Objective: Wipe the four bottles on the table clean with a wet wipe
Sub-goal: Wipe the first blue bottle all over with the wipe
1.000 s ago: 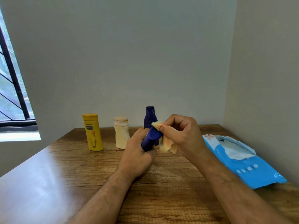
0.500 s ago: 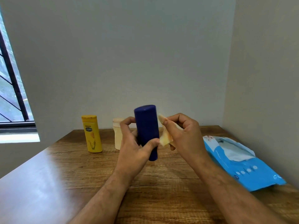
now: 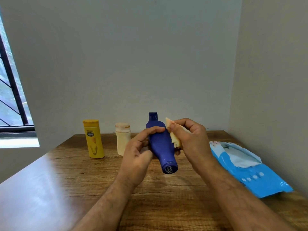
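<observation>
While the left hand [image 3: 136, 157] is gripping the blue bottle [image 3: 162, 147] tilted at frame centre, above the table [image 3: 66, 180], the right hand [image 3: 190, 140] is pinching the wet wipe [image 3: 174, 135] against its right side. Turning the bottle steadily under firm wipe pressure should be covering every face.

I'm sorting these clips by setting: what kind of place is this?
Probably a plain room at home: a wooden table in a bare wall corner, a barred window, toiletry bottles and a wipes pack.
</observation>
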